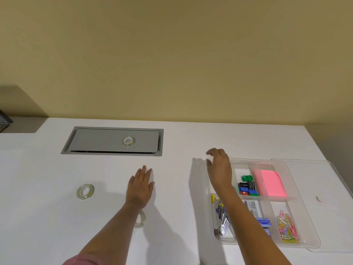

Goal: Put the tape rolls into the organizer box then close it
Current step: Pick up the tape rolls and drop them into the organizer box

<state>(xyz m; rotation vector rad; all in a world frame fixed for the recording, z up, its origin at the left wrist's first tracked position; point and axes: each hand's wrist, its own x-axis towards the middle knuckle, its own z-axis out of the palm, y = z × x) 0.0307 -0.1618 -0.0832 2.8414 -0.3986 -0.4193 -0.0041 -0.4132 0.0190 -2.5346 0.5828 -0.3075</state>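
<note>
Three clear tape rolls lie on the white desk (47, 217). One tape roll (85, 191) is at the left, a second tape roll (141, 220) is half hidden under my left forearm, and a third tape roll (129, 141) rests on the grey cable hatch (99, 140). The clear organizer box (309, 240) stands open at the right. My left hand (141, 186) hovers flat with fingers apart, holding nothing. My right hand (219, 167) is over the box's far-left corner, fingers loosely curled and holding nothing.
The box's clear lid (324, 180) lies under or beside the box at the right. Its compartments hold pink sticky notes (269, 183), binder clips (247, 186), coloured paper clips (287, 226), a stapler (219, 219) and staple boxes (264, 222). A yellow wall rises behind the desk.
</note>
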